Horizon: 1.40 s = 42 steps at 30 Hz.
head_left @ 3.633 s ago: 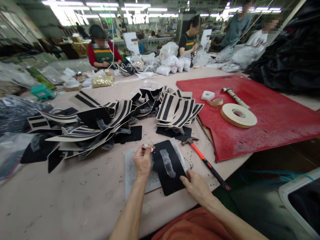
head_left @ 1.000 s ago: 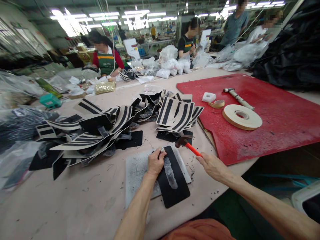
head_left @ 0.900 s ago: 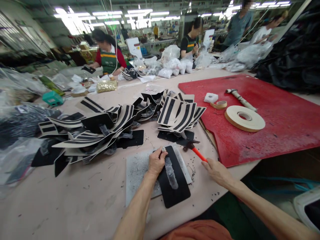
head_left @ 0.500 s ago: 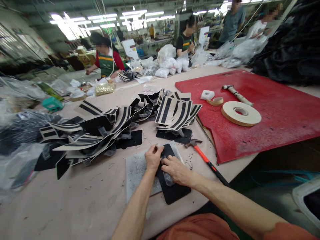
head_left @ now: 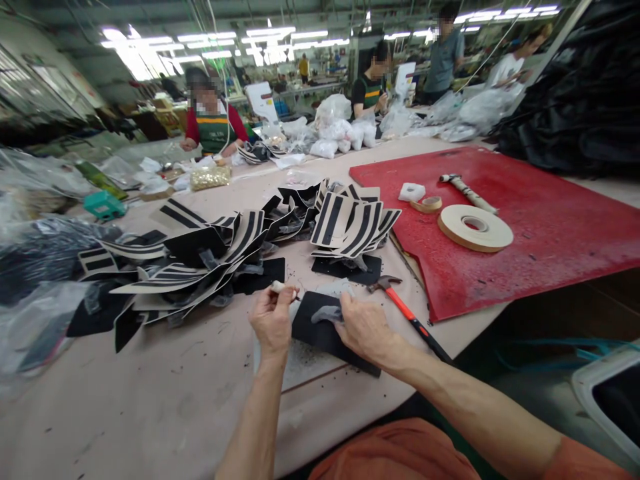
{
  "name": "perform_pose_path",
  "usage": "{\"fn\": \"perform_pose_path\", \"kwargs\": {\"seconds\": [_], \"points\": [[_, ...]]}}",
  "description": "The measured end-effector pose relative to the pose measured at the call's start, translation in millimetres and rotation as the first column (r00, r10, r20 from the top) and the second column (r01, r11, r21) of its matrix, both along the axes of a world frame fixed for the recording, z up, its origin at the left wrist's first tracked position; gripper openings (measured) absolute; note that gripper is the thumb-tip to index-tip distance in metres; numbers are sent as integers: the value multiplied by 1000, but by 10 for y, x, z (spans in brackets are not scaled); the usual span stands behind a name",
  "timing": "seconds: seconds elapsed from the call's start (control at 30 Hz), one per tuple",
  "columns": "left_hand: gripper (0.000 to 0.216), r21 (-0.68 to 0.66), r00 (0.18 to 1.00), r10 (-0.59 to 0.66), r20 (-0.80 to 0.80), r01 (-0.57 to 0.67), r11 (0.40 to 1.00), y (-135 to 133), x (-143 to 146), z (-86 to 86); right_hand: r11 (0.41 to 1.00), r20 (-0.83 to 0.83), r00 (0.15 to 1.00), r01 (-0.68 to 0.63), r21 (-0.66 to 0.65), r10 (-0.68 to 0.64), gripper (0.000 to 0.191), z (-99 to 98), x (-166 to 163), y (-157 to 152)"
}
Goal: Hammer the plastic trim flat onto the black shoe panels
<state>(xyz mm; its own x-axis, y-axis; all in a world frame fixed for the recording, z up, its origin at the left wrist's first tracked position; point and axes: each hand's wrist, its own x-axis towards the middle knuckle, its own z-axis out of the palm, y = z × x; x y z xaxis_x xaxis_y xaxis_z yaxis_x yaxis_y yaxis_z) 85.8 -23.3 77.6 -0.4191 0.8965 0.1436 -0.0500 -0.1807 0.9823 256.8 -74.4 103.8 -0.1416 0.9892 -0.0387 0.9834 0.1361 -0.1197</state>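
Observation:
My left hand (head_left: 271, 325) is closed around a small white-ended tool (head_left: 277, 287) with a thin dark tip, probably an awl, though its kind is unclear. It stands left of a flat black panel (head_left: 320, 337), apart from it. My right hand (head_left: 366, 330) grips that panel, which tilts over a grey board (head_left: 300, 373). A piece of clear plastic film (head_left: 327, 313) lies on the panel, beside my right fingers. To the right, a claw hammer (head_left: 400, 303) with an orange and black handle rests on the table.
Black-and-white striped panels (head_left: 240, 247) lie heaped ahead and left. A red mat (head_left: 560, 227) on the right bears a tape roll (head_left: 475, 228), a smaller roll (head_left: 426, 205) and a second hammer (head_left: 467, 190). Plastic bags (head_left: 335, 127) and people are beyond.
My hands have moved apart, the left going leftward with the small tool now visible. The black panel has been turned and lifted at an angle in my right hand.

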Motion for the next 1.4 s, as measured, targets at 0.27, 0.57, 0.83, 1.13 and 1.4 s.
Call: {"fn": "perform_pose_path", "kwargs": {"seconds": [0.27,0.57,0.83,1.13,1.4], "points": [[23,-157,963,-249,-106,231,960,-88,329,-612,997,-253,964,76,-28,-81,34,-608,23,-224],[25,-166,903,-428,-26,418,893,164,510,-919,998,-453,891,4,-60,-31,53,-738,177,-235],[26,-186,889,-452,-78,432,882,131,487,-916,957,-503,856,234,171,-119,39,-766,693,-251],[17,-185,853,-410,-322,368,911,55,556,-830,911,-9,916,397,-110,-401,19,-891,1403,-239],[15,-34,746,-338,-574,391,920,-44,577,-905,748,-632,432,179,-639,-643,22,-506,1306,-252]]}}
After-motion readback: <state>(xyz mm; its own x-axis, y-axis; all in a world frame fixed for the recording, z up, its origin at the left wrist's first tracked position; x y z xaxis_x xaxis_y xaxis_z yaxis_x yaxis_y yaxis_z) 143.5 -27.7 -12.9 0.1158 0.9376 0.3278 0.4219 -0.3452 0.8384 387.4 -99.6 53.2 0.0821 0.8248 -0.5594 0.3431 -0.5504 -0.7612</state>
